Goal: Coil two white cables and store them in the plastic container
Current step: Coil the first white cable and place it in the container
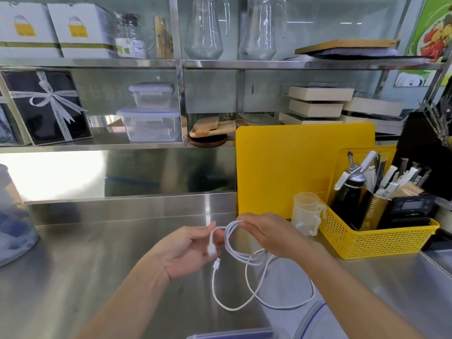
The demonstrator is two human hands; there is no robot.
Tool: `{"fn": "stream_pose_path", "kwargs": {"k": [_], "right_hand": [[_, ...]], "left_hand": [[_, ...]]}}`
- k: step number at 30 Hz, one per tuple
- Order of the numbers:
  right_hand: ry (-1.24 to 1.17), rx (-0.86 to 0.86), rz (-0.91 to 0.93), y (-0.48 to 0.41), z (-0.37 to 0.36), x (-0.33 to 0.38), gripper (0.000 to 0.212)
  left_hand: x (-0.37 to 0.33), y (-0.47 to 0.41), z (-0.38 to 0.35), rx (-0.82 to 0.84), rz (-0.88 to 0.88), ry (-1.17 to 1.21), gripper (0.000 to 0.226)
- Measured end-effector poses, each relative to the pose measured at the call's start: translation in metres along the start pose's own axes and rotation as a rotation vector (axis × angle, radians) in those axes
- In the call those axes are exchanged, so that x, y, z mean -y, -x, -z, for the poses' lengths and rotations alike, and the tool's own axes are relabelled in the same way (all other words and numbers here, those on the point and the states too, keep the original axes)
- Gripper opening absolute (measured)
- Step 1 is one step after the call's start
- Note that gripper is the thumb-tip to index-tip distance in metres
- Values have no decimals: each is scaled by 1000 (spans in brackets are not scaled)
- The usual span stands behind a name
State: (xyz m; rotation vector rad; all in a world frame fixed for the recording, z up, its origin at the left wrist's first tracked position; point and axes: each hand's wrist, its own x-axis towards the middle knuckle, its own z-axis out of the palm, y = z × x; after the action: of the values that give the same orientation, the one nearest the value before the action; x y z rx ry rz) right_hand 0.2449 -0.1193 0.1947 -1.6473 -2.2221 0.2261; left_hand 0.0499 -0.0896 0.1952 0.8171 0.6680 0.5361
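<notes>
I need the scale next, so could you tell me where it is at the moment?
In the head view, the scale stands at the far right, in the yellow basket, just right of the gold cup.

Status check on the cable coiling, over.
Left hand and right hand both pinching white cable. Coil partly wound, loops trailing on counter. Nothing in the way.

No legible text. White boxes [29,30] on top shelf carry a yellow emblem, lettering blurred. Jar label [129,48] and scale display [413,205] unreadable.
</notes>
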Motion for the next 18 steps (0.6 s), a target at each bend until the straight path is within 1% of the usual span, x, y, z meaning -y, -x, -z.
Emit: {"fn": "stream_pose_path", "kwargs": {"k": [2, 3, 5, 7, 8, 10, 11, 14, 18], "right_hand": [[-31, -7, 1, -3, -3, -1, 25], [-41, -12, 9, -4, -5, -1, 24], [-65, -23, 11, -3, -7, -3, 23], [-92, -25, -5, -1, -9, -7, 23], [-110, -19, -16, 0, -11, -9, 24], [-150, -12, -24, 2, -14, -10, 24], [-165, -12, -19, 2, -16, -10, 24], [-142, -19, 4, 0, -17, -3, 27], [19, -81, 54, 1, -15, 4, 36]], "left_hand": [[16, -4, -9, 57, -54, 59, 26], [22, -6, -13, 59, -89, 79, 26], [27, -9, -18, 1, -174, 64, 20], [28, -10, -19, -106, -241, -93, 9], [28, -11, -21, -171, -266, -219, 7], [30, -10, -29, -308, -316, -489, 13], [31, -10, -34, -368, -344, -581, 15], [32, -10, -45, -508, -411, -735, 24], [32, -15, -44, -670, -414, -819, 32]]}}
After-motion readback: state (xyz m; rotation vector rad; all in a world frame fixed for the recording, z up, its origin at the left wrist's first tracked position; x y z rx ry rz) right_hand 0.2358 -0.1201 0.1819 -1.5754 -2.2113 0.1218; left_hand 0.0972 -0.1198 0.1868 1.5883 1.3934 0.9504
